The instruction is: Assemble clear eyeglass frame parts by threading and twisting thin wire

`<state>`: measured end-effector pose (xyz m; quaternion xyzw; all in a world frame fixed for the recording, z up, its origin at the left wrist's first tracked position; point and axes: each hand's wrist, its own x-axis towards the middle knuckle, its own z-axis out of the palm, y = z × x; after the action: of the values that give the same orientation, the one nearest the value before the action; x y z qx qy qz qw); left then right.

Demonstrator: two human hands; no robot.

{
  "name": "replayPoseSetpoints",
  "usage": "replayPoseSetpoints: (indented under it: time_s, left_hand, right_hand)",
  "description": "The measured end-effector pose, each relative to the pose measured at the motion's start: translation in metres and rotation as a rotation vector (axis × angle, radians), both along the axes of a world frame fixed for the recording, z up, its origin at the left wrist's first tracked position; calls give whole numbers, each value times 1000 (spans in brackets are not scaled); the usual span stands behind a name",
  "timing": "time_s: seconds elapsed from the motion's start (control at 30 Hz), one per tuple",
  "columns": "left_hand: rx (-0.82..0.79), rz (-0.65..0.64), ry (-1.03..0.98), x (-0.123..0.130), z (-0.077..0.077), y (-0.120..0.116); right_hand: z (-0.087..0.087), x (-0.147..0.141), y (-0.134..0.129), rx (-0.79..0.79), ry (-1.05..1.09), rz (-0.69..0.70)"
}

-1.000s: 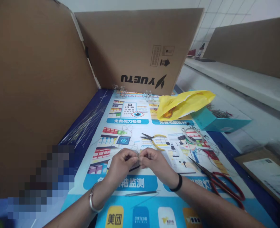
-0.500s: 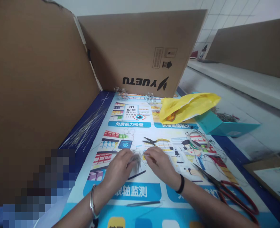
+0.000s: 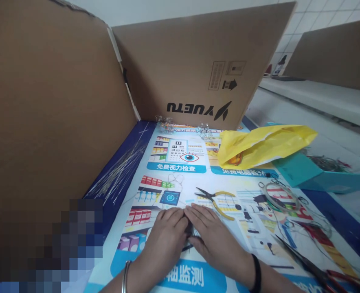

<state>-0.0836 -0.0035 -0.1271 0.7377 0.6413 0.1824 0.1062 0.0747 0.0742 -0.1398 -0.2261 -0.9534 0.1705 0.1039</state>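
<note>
My left hand (image 3: 167, 232) is closed, its fingertips curled in at the middle of the printed sheet. Against it presses my right hand (image 3: 209, 232), fingers bent over the top and thumb underneath. Between them shows a small bundle of thin wires (image 3: 194, 232), mostly hidden by the fingers. Just beyond the right hand lie yellow-handled pliers (image 3: 209, 196), jaws pointing left. Red-handled scissors (image 3: 304, 260) lie to the right of my right forearm, partly out of view.
Loose straight wires (image 3: 115, 171) lie along the left edge. A yellow bag (image 3: 268, 142) leans by a teal box (image 3: 320, 179) at the right. A wire coil (image 3: 266, 199) lies nearer. Wire-and-bead pieces (image 3: 204, 131) sit before the cardboard panel (image 3: 174, 69).
My hands, slightly apart before with wire ends showing between them, have come together around the bundle. The view has shifted, so the table things appear further right and lower.
</note>
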Motion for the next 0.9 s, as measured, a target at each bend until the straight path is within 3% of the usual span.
replayPoseSetpoints:
  time_s: [0.27, 0.43, 0.63, 0.9]
  left_hand:
    - [-21, -40, 36, 5, 2, -6]
    - [-7, 5, 74, 5, 3, -9]
    - [21, 75, 178, 0, 3, -9]
    - [-12, 138, 293, -13, 14, -7]
  right_hand:
    - [2, 1, -9, -30, 29, -27]
    - [-3, 3, -11, 6, 100, -47]
    - [-1, 6, -9, 44, 113, -169]
    - [12, -5, -17, -17, 14, -21]
